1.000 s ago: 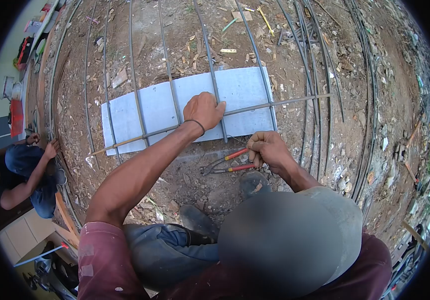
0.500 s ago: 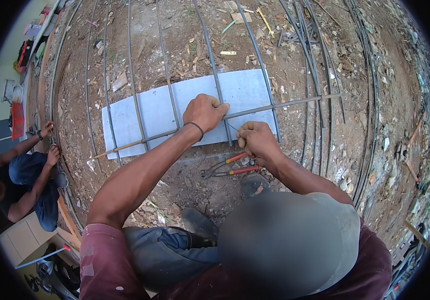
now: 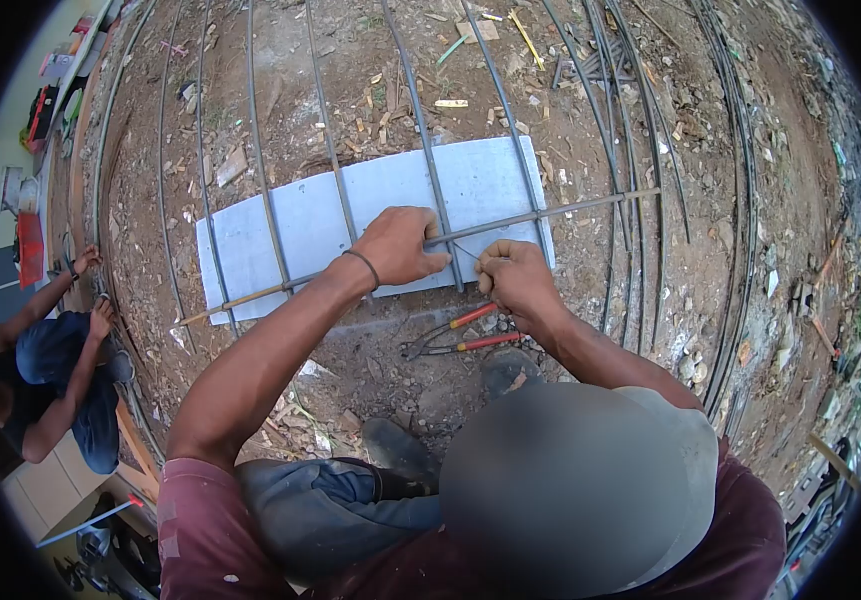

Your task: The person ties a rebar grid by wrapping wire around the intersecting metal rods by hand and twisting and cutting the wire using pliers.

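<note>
A long cross rod [image 3: 590, 203] lies across several parallel metal rods over a pale blue-white sheet [image 3: 315, 213] on the ground. My left hand [image 3: 400, 245] is closed around the cross rod, beside its crossing with one long rod [image 3: 430, 165]. Just right of that crossing, my right hand [image 3: 512, 275] pinches a thin wire [image 3: 465, 250] that runs up toward the crossing. Red-handled pincers [image 3: 465, 333] lie on the dirt below my right hand, with their jaws pointing left.
More long rods [image 3: 735, 200] lie along the right. A co-worker [image 3: 60, 370] crouches at the left edge, both hands near a rod. My boots [image 3: 395, 445] stand on the dirt below the sheet. Wood scraps and rubble cover the ground.
My right hand has left the pincers' handles and moved up to the crossing with the wire. My left hand has shifted slightly down and left. The co-worker's hands have moved apart.
</note>
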`<state>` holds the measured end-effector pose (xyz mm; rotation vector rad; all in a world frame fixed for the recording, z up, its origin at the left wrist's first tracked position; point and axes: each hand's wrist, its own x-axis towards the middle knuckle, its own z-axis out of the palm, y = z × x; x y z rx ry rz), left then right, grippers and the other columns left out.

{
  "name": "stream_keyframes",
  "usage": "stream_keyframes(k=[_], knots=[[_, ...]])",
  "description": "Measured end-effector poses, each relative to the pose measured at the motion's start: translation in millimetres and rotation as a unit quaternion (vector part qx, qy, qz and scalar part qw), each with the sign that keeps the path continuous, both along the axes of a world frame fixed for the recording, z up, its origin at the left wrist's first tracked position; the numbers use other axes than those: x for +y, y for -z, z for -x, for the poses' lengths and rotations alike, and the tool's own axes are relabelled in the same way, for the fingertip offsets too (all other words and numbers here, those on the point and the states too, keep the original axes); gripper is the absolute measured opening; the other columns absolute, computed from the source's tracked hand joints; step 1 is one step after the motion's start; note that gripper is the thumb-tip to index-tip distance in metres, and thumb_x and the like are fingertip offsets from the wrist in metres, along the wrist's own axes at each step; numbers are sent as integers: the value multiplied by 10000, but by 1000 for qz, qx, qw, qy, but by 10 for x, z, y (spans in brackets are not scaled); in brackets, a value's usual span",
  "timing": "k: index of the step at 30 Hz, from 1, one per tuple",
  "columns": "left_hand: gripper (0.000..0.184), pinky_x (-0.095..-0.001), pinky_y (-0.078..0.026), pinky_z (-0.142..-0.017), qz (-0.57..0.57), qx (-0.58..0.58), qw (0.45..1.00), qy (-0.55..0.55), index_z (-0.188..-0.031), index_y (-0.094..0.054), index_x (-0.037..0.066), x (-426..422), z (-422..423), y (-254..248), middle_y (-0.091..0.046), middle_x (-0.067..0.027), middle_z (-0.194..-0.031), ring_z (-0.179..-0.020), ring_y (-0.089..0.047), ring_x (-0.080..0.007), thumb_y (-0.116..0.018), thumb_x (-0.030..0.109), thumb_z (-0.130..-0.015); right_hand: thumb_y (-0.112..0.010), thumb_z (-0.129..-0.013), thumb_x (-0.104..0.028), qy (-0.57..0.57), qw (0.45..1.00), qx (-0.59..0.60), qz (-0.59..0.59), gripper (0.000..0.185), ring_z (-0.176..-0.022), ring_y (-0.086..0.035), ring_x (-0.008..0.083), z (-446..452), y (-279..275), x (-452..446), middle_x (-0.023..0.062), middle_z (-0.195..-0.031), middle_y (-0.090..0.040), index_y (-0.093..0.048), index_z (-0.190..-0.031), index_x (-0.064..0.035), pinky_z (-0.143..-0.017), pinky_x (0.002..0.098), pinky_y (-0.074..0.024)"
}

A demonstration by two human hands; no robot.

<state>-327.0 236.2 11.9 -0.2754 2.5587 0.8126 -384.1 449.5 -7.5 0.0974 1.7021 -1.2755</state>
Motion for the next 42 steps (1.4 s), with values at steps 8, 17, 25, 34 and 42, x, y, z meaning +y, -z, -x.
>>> stream_keyframes(k=[8,17,25,34,42], knots=[[321,-503,-483,-833,99,204,974,24,-935,-553,43,45,-219,-64,-587,-174,-884,-885,-598,-392,-825,76,-767,-565,-934,-59,1,1000,8,-2,166,-497,-479,123,18,4,-4,87,-651,-651,-690,-872,31,-445,327,-343],[302,-438,-558,-608,147,147,973,-97,-968,-761,37,91,-964,-160,-742,-158,-808,-688,-723,-336,-809,318,-868,-561,-903,-58,-218,927,305,-27,163,-704,-696,363,95,11,95,227,-750,-695,-681,-914,52,-670,458,-532],[300,-457,-540,-578,187,115,974,-59,-834,-689,36,206,-730,22,-696,-173,-755,-675,-696,-367,-727,319,-926,-593,-829,-37,-308,853,414,-78,117,-879,-679,474,197,-190,44,295,-858,-683,-676,-867,38,-823,534,-523],[170,-454,-497,-537,83,293,952,-9,-765,-611,43,348,-681,-111,-635,-133,-738,-633,-650,-353,-715,131,-866,-564,-869,-54,-322,765,543,-127,101,-750,-688,457,180,-38,-73,255,-776,-684,-631,-869,22,-686,542,-547],[183,-432,-504,-570,106,332,933,89,-767,-574,55,217,-440,-257,-571,-104,-701,-629,-624,-329,-745,106,-813,-561,-864,-37,-231,773,590,-39,52,-667,-693,409,34,220,-50,194,-796,-680,-564,-910,-12,-600,506,-560]])
